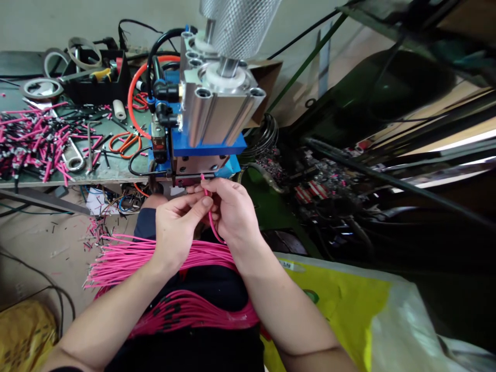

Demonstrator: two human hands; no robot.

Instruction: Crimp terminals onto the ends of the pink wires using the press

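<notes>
Both my hands meet at the mouth of a pneumatic press (205, 163) with a metal cylinder block and a blue frame. Between them runs one pink cable (212, 222), its upper end at the slot of the press. My left hand (178, 222) pinches it between thumb and forefinger. Just above that grip, my right hand (234, 206) pinches the same cable near its end. Whether the tip is inside the slot, I cannot tell. Across my lap lies a bundle of pink cables (127, 256), and nearer my body a second bundle (201, 307) with black sleeves.
Cut pink and black cable scraps (34, 134) cover the bench (127, 173) at left, with a wrench (73, 156) and orange-handled scissors (124, 144). Behind stand a black tool box (96, 85) and tape rolls (41, 88). A yellow sack (341, 310) lies at right.
</notes>
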